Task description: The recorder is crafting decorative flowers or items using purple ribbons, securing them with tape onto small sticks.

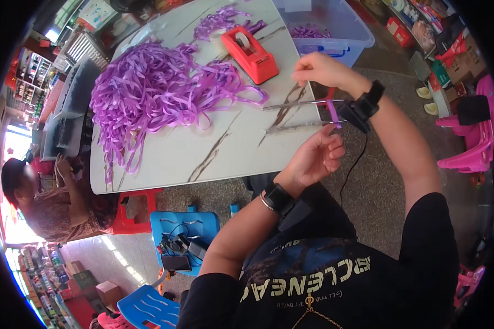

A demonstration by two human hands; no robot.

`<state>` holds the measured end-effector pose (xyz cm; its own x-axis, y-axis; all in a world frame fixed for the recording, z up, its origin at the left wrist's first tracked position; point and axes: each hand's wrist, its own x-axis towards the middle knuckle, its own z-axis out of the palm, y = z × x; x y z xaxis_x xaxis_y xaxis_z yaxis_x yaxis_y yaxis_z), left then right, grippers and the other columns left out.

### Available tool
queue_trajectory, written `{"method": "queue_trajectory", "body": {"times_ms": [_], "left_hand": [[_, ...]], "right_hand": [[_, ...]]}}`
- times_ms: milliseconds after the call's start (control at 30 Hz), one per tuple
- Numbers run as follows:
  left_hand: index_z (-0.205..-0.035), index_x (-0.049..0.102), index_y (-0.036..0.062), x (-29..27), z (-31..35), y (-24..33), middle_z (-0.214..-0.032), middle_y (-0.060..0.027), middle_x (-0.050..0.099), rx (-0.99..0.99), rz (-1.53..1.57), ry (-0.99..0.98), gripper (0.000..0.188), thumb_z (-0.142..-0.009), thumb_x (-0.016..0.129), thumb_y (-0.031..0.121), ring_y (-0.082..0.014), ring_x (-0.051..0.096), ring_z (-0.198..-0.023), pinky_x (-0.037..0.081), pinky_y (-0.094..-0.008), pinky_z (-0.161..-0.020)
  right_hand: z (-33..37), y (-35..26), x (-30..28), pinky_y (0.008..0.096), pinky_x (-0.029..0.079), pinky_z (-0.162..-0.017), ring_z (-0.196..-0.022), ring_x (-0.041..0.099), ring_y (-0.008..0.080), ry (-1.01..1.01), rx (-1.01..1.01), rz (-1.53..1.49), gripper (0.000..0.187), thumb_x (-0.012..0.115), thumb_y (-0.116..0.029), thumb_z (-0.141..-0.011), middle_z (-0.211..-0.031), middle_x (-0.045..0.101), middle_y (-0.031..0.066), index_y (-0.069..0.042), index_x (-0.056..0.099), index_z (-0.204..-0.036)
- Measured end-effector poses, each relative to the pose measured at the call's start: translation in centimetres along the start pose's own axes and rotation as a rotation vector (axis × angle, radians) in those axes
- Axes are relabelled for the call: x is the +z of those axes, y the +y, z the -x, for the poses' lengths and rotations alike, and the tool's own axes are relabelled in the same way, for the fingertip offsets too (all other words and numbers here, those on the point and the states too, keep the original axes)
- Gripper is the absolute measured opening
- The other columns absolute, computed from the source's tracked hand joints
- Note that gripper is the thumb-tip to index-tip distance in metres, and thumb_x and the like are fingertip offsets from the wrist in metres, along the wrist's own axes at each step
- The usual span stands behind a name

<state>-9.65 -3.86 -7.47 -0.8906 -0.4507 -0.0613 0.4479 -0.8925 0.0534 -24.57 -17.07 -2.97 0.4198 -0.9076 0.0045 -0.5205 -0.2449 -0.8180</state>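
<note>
A purple ribbon (333,114) is looped across two thin metal rods (293,106) that jut over the table's right edge. My left hand (317,155) is just below the rods, its fingers curled and its fingertips at the lower end of the ribbon. Above the rods is my right hand (326,71), apart from the ribbon, with thumb and fingers pinched together; anything between them is too small to make out. A big tangled pile of purple ribbon loops (148,88) lies on the marbled white table (170,164), left of both hands.
A red tape dispenser (252,57) stands by the pile, a smaller ribbon heap (225,21) behind it. Past the table's far right corner is a translucent bin (351,33). A blue stool (184,225) bears cables and devices. Another person (55,208) sits at left; pink chairs (472,131) stand right.
</note>
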Motion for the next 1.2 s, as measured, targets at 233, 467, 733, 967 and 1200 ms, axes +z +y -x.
{"method": "queue_trajectory", "body": {"times_ms": [233, 467, 733, 967, 1200], "left_hand": [[-0.113, 0.04, 0.0122, 0.1, -0.1, 0.3, -0.072, 0.0014, 0.033, 0.0, 0.007, -0.023, 0.032, -0.082, 0.045, 0.006, -0.0086, 0.035, -0.063, 0.029, -0.0158, -0.043], [-0.114, 0.04, 0.0112, 0.1, -0.1, 0.1, -0.072, 0.0009, 0.032, 0.006, 0.006, -0.017, 0.033, -0.081, 0.046, 0.005, -0.0088, 0.034, -0.062, 0.029, -0.0161, -0.043], [-0.113, 0.041, 0.0085, 0.1, -0.1, 0.1, -0.072, 0.0004, 0.032, 0.021, -0.011, 0.001, 0.033, -0.081, 0.046, 0.005, -0.0088, 0.034, -0.062, 0.029, -0.0154, -0.042], [-0.113, 0.041, 0.0084, 0.2, -0.1, 0.1, -0.072, 0.0004, 0.032, 0.029, -0.006, 0.012, 0.034, -0.08, 0.046, 0.005, -0.009, 0.034, -0.062, 0.029, -0.0156, -0.042], [-0.111, 0.04, 0.0084, 0.1, 0.2, 0.2, -0.072, 0.0002, 0.032, 0.046, -0.012, 0.027, 0.032, -0.08, 0.046, 0.004, -0.0092, 0.034, -0.061, 0.028, -0.0158, -0.041]], "right_hand": [[4.5, -2.7, -1.8, 0.024, 0.04, -0.052, -0.057, 0.053, 0.0088, -0.355, 0.118, 0.161, 0.023, 0.057, -0.023, -0.081, -0.063, 0.059, 0.0022, -0.001, 0.059, -0.074], [6.5, -1.7, -2.1, 0.0317, 0.041, -0.049, -0.052, 0.056, 0.017, -0.301, 0.128, 0.546, 0.024, 0.059, -0.03, -0.076, -0.057, 0.058, 0.0034, -0.006, 0.061, -0.069], [6.9, -2.0, -1.7, 0.0359, 0.044, -0.057, -0.067, 0.059, 0.0244, -0.246, 0.136, 0.747, 0.022, 0.062, -0.032, -0.07, -0.067, 0.061, 0.0048, -0.01, 0.063, -0.071], [7.8, -2.6, -1.1, 0.0381, 0.044, -0.056, -0.066, 0.06, 0.0259, -0.131, 0.116, 0.984, 0.029, 0.064, -0.036, -0.071, -0.064, 0.06, 0.0074, -0.009, 0.059, -0.061], [10.2, 1.9, -1.1, 0.03, 0.041, -0.05, -0.055, 0.054, 0.0164, 0.097, 0.269, 0.591, 0.034, 0.06, -0.038, -0.079, -0.06, 0.057, 0.0042, -0.009, 0.053, -0.061]]}}
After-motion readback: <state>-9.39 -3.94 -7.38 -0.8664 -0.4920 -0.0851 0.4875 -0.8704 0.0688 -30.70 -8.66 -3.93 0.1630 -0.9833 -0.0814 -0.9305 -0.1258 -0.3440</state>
